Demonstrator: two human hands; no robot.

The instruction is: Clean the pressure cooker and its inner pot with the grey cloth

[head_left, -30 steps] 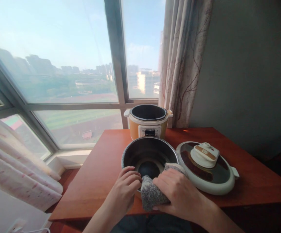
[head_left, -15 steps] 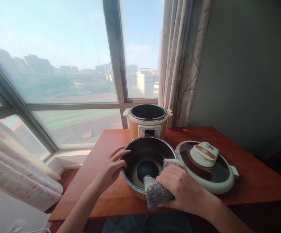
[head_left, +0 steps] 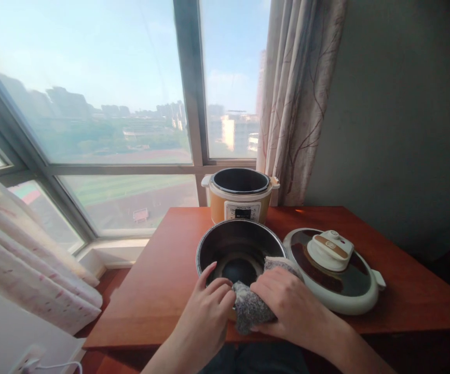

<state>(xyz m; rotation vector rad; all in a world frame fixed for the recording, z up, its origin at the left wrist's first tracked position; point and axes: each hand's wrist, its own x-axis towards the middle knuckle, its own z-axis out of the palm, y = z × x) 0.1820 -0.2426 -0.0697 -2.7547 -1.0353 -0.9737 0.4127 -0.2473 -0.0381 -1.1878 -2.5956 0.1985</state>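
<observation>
A dark inner pot [head_left: 206,244] with a speckled rim stands near the front of the table. My right hand [head_left: 281,296] is closed round a grey fuzzy cloth [head_left: 250,309], which drapes over the pot's near right rim. At the cloth's left corner is my left hand [head_left: 209,306], its fingers curled against the cloth and one finger raised over the pot's near rim. Its thumb is hidden. Behind the pot sits the yellow-and-white cooker body [head_left: 219,205], with its top uncovered.
A cooker lid [head_left: 365,298] with a white rim and a white-and-brown handle lies right of the pot on the reddish wooden table [head_left: 142,291]. Windows [head_left: 123,83] and patterned curtains [head_left: 298,104] stand beyond. A white cable [head_left: 59,366] shows at lower left.
My left hand has let go of the pot's left rim and moved right and nearer me, to the cloth's left corner. My right hand stays on the cloth. The view has shifted slightly.
</observation>
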